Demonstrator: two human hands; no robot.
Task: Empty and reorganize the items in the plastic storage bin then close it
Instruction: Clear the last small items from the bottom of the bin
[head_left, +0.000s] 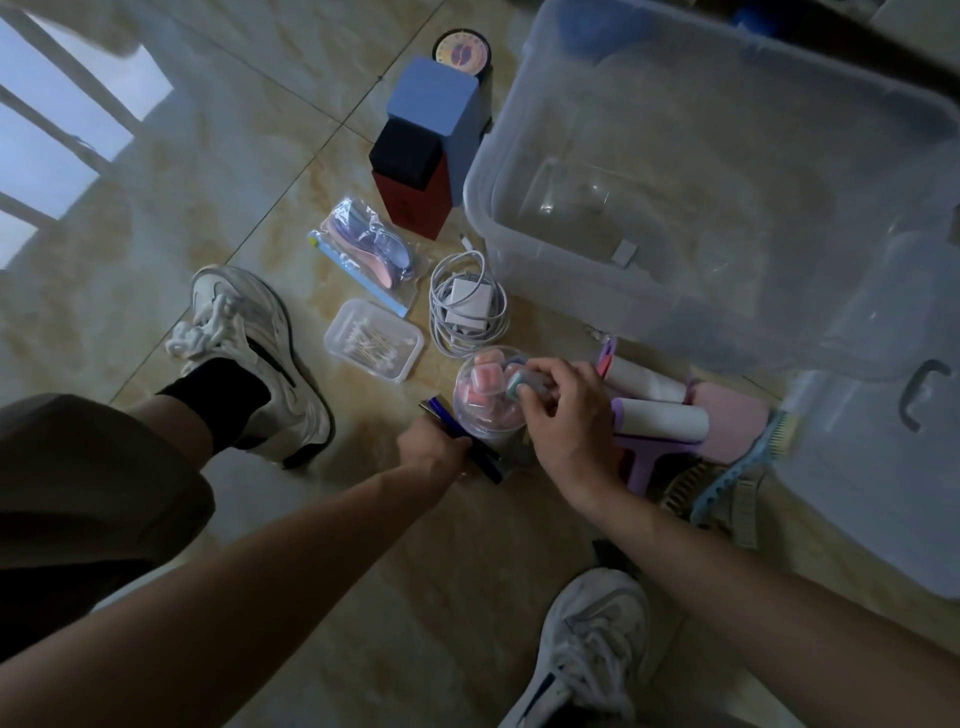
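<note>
Left grip (434, 447) curled round dark blue pens (470, 441), right grip (563, 410) pinching teal block (519, 385) over clear tub (485, 400)

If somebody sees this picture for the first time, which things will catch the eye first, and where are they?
First the big clear storage bin at upper right, nearly emptied. Then the two hands at the centre: the right hand pinches a small item over a clear jar, the left hand grips dark blue pens. Behind them stand a blue box and a red box.

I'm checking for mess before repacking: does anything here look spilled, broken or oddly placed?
Nothing looks spilled or broken. The clear plastic storage bin sits tilted and nearly empty, and the dark-topped red box leans against the blue rectangular box. The other items lie loose on the tiled floor.
</note>
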